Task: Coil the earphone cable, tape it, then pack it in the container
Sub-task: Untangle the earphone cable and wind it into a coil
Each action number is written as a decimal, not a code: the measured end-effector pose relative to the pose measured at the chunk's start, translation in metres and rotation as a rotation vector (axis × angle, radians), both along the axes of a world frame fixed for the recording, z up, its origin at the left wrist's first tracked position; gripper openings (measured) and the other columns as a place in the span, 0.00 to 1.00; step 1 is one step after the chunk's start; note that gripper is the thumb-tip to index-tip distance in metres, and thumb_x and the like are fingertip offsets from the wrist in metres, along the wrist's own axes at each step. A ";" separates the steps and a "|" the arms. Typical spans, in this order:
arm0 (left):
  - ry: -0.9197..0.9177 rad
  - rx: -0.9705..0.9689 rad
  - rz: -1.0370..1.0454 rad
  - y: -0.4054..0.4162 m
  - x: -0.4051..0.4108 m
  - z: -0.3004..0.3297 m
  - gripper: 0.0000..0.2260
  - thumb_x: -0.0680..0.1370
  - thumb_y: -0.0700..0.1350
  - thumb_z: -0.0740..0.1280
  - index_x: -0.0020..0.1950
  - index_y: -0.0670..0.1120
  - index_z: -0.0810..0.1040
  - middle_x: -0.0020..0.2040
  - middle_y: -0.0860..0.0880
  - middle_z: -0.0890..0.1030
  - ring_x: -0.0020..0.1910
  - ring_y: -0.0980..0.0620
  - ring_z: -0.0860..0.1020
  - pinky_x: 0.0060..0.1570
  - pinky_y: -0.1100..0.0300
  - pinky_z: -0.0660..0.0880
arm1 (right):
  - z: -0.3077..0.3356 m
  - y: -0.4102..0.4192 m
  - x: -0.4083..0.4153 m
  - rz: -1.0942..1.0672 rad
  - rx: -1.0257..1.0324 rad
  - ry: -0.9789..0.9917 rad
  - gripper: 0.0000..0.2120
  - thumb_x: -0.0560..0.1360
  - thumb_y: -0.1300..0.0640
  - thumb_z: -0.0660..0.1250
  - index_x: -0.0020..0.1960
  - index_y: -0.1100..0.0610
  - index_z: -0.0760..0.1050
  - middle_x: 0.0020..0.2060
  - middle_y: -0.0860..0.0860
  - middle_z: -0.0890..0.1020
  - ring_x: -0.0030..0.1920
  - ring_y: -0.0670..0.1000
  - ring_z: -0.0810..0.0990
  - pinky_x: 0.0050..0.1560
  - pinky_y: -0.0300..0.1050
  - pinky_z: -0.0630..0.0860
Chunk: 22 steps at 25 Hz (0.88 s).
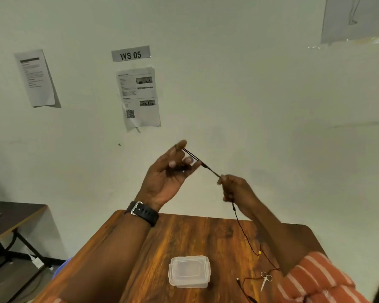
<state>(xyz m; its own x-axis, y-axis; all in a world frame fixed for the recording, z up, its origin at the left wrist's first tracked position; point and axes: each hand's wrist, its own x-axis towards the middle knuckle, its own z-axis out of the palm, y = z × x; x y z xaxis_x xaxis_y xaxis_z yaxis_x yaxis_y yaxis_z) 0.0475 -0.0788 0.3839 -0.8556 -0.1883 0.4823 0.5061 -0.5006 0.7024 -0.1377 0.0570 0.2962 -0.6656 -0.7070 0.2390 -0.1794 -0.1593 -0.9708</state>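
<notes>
My left hand (170,171) is raised in front of the wall, palm up, pinching the dark earphone cable (208,168) between thumb and forefinger, with the earbuds seemingly tucked in the palm. The cable runs taut down to my right hand (234,188), which is closed on it. From there it hangs to the wooden table (184,235) and trails in loose loops to its plug (238,281). A clear plastic container (189,271) with its lid on sits on the table below my hands.
Small scissors (265,279) lie on the table right of the container, among the cable loops. A dark side table (11,217) stands at left. Papers and a "WS 05" sign (130,54) hang on the wall.
</notes>
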 end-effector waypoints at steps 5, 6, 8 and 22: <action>0.047 -0.344 0.666 -0.028 -0.032 0.043 0.16 0.83 0.37 0.56 0.71 0.41 0.68 0.37 0.48 0.78 0.39 0.52 0.77 0.51 0.56 0.78 | -0.012 0.028 0.063 0.262 0.088 0.113 0.11 0.82 0.57 0.61 0.52 0.63 0.79 0.26 0.46 0.66 0.28 0.46 0.63 0.34 0.45 0.65; -0.003 -0.618 0.791 -0.033 -0.034 0.041 0.15 0.83 0.35 0.55 0.70 0.40 0.69 0.39 0.46 0.80 0.38 0.52 0.77 0.48 0.56 0.78 | 0.001 0.039 0.067 0.286 0.078 0.139 0.12 0.82 0.57 0.60 0.52 0.63 0.78 0.26 0.46 0.65 0.28 0.46 0.62 0.31 0.44 0.62; -0.092 -1.102 0.777 -0.034 -0.036 0.026 0.13 0.83 0.36 0.55 0.66 0.37 0.72 0.47 0.42 0.83 0.35 0.52 0.77 0.40 0.50 0.77 | 0.038 0.062 0.064 0.260 0.011 0.151 0.11 0.82 0.55 0.60 0.49 0.61 0.78 0.26 0.46 0.64 0.27 0.46 0.59 0.29 0.43 0.57; 0.086 -0.138 0.341 0.023 -0.039 0.060 0.19 0.84 0.43 0.54 0.75 0.39 0.62 0.42 0.48 0.84 0.37 0.52 0.80 0.43 0.61 0.78 | 0.014 0.046 0.061 0.268 0.037 0.128 0.12 0.82 0.53 0.60 0.54 0.58 0.79 0.29 0.49 0.65 0.28 0.48 0.62 0.31 0.43 0.63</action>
<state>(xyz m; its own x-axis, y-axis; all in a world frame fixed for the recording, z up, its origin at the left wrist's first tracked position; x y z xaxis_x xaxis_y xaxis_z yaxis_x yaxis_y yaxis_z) 0.0085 -0.0561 0.4443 -0.7103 -0.3829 0.5907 0.6874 -0.1968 0.6991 -0.0764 0.1026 0.3098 -0.4203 -0.8633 0.2794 -0.2569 -0.1821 -0.9491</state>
